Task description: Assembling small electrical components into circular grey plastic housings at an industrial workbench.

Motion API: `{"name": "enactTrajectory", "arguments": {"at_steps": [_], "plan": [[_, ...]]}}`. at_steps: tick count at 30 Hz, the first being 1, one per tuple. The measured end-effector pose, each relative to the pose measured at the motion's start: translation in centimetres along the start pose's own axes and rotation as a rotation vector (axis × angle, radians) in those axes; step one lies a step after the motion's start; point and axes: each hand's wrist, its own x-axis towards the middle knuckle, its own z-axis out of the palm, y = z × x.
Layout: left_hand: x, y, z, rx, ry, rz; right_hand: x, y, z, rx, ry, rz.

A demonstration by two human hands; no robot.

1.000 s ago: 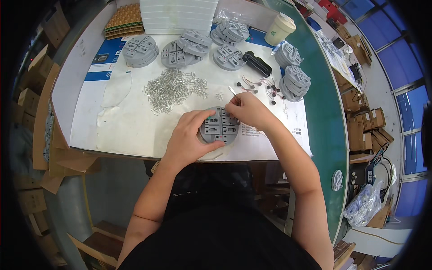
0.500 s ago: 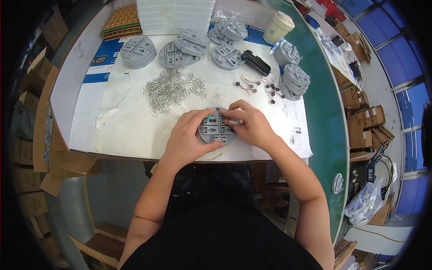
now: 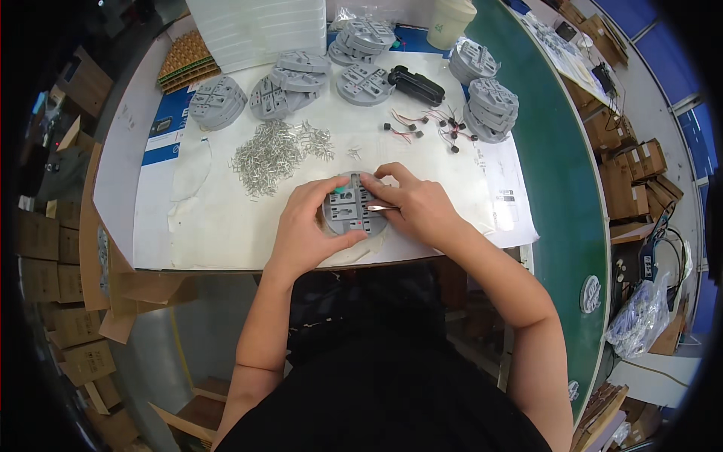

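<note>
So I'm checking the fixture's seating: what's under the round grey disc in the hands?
The white sheet on the table lies beneath the grey disc. Left hand and right hand cover its edges, hiding the contact.

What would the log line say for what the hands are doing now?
left hand: steadies grey round fixture | right hand: tweezers on fixture | metal clips beside

Left hand (image 3: 307, 226) curled, fingers bent inward, right hand (image 3: 416, 207) beside it, fingertips pinched, both forearms angled inward
</note>
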Motion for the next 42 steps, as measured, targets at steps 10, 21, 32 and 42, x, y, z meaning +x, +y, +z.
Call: {"name": "enactTrajectory", "arguments": {"at_steps": [10, 21, 32, 42], "plan": [[0.3, 0.5, -0.1, -0.012, -0.002, -0.002, 3.3, 2.3, -0.9, 0.254, 0.119, 0.061], [0.2, 0.3, -0.1, 0.015, -0.022, -0.021, 6.4, 2.0, -1.7, 0.71, -0.167, 0.443], [0.3, 0.3, -0.3, 0.016, -0.029, -0.017, 6.0, 1.3, -2.1, 0.847, -0.26, 0.584], [2.0, -0.7, -0.7, 0.06, 0.205, 0.15, 1.1, 1.2, 1.9, -0.005, 0.35, 0.037]]}}
